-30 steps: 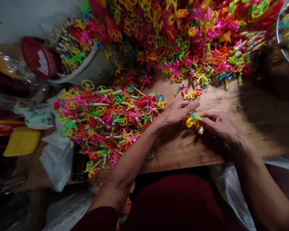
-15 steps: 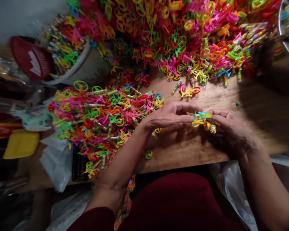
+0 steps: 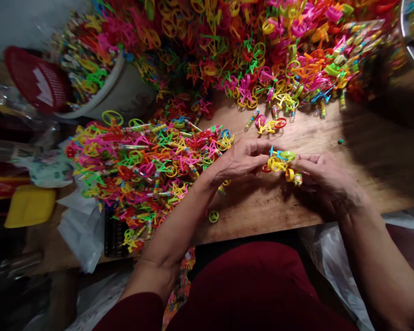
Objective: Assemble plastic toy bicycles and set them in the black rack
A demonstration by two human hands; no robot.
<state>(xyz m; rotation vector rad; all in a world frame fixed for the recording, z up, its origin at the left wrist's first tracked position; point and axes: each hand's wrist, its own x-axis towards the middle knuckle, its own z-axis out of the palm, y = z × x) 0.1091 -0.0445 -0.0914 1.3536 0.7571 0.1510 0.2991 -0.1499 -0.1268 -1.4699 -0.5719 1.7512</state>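
Note:
Above the wooden table I hold a small plastic toy bicycle (image 3: 278, 164) between both hands. Yellow and blue parts show on it, with a light-green piece at its right end and a red wheel low on its left. Pinched on its left end are the fingers of my left hand (image 3: 243, 158). My right hand (image 3: 327, 177) grips the right end, where a yellow ring and a short tube of coloured candy (image 3: 297, 179) stick out below the fingers. Some fingertips are hidden behind the toy.
Toy bicycles with candy tubes lie heaped on the left (image 3: 152, 170); a larger heap (image 3: 234, 41) fills the back. A grey bucket (image 3: 124, 92) with a red basket (image 3: 37, 80) stands back left. One green wheel (image 3: 213, 216) lies near the table's (image 3: 255, 211) front edge.
Both hands and the toy bicycle have moved slightly left and away from me. The toy has turned a little, and a red wheel now shows by my left fingertips.

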